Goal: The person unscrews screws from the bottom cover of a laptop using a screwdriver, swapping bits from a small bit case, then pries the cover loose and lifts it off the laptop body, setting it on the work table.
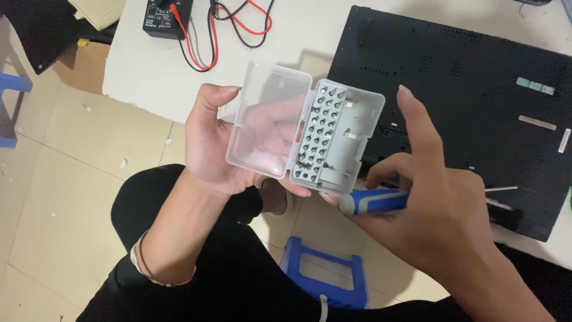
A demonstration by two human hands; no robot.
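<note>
Up close, the left hand (208, 143) holds an open plastic bit case (310, 134) from below and behind — its fingers curl round the clear lid (265, 119), which swings out to the left, and the thumb side supports the grey tray (336, 137) with its rows of small round holes. A few dark bits lie loose near the tray's lower edge. The case hangs in the air above the person's lap, just in front of the white table (149, 71).

The right hand (441, 203) is closed round a blue and white screwdriver handle (375, 201) — the handle's white end points left and sits just under the tray's lower corner. The index finger sticks up straight while the other fingers wrap the handle; the metal shaft shows to the right of the hand.

Behind, a black laptop (476, 107) lies bottom side up on the table. At the table's far edge sits a black multimeter (167, 15) with red and black leads (238, 24). A blue stool (325, 271) stands on the tiled floor below
</note>
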